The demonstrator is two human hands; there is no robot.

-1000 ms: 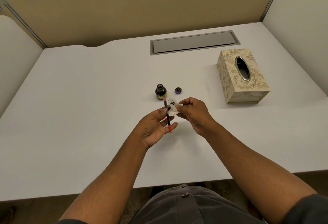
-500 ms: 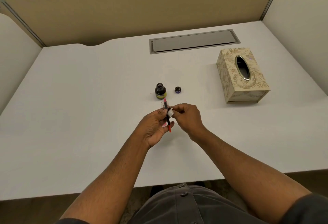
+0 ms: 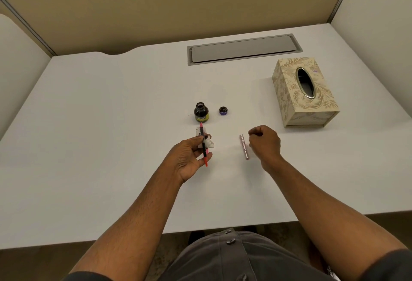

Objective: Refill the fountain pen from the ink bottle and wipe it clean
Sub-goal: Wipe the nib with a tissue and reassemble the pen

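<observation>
- Now the wiping step seems to be finishing: the left hand pinches the fountain pen between thumb and fingers, together with a crumpled white tissue that shows dark ink stains at its far end.
- This pen is without its outer barrel, so the thin black and pink-red inner part is visible; it is held above the tabletop, with one end pointing to the ink bottle and the red end pointing toward the person.
- The ink bottle stands open just beyond the pen, and its small cap lies beside it on the right, apart from it.
- The right hand holds nothing; its fingers are loosely curled, and it hovers just beside a pinkish metallic tube that lies on the tabletop. This tube is probably the barrel or cap of the pen, but the view is too small to say which.
- A patterned tissue box stands well apart at the right.
- In my judgement, the next move calls for the right hand to take the tube with a light pinch and align it with the pen in the left hand, so it can be fitted on.
- After that, the stained tissue must be put down and the bottle closed with its cap.
</observation>
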